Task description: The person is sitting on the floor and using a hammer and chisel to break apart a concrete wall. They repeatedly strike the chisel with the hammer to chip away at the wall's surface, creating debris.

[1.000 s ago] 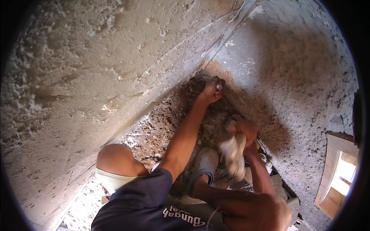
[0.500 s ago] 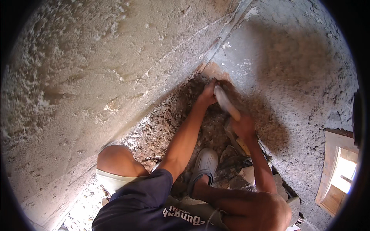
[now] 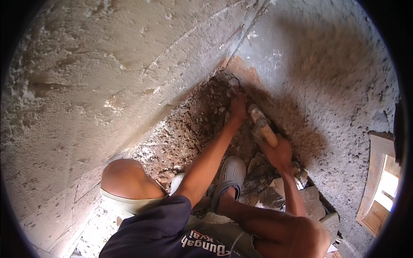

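Hammer (image 3: 263, 125) being drawn back from left hand (image 3: 239, 106) since earlier frame, being gripped by right hand (image 3: 279, 153) near wall corner (image 3: 224, 63); pale-ended tool (image 3: 233, 81) being held in left hand, closer to wall corner; striking apparently being paused.

From my remote seat I look through the left head-worn fisheye, steeply down over the dark shirt (image 3: 146, 228) and right knee (image 3: 310, 235) close below, past the left hand (image 3: 239, 107) and right hand (image 3: 279, 152), toward the corner (image 3: 225, 64) where two rough walls (image 3: 107, 81) meet.
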Demonstrator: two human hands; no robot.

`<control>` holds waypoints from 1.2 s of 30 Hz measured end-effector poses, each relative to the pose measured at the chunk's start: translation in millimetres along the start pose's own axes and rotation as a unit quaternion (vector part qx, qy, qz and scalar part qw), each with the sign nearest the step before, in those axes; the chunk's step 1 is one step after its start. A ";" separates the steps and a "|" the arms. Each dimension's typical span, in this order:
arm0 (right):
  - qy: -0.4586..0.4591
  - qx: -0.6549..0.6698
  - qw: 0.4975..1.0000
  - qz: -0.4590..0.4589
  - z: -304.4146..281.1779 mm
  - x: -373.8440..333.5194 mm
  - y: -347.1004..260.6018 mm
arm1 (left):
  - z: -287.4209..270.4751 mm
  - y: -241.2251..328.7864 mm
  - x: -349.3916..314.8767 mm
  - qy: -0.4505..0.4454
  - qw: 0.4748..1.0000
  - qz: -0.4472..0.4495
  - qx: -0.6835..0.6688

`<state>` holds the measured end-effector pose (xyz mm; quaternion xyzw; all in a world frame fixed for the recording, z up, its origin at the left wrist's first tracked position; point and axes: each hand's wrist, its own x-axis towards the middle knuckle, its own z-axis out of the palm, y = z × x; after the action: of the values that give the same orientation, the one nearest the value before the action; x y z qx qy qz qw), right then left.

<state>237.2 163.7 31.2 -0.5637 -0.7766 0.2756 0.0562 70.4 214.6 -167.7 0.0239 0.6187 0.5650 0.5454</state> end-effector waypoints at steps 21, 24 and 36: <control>-0.043 -0.036 0.998 0.016 -10.5 -24.8 -7.5 | -29.0 21.7 24.7 -0.151 0.871 0.253 0.392; -0.043 -0.066 0.997 -0.007 -11.4 -26.9 -7.4 | -25.9 18.1 13.4 -0.054 0.986 0.042 0.151; -0.032 -0.027 0.999 -0.001 -7.4 -31.5 -1.7 | -49.5 -3.8 -13.1 -0.283 0.957 0.042 -0.044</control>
<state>249.9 137.4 45.3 -0.5551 -0.7857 0.2724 0.0167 43.2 171.4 -173.5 0.1846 0.4124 0.5841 0.6743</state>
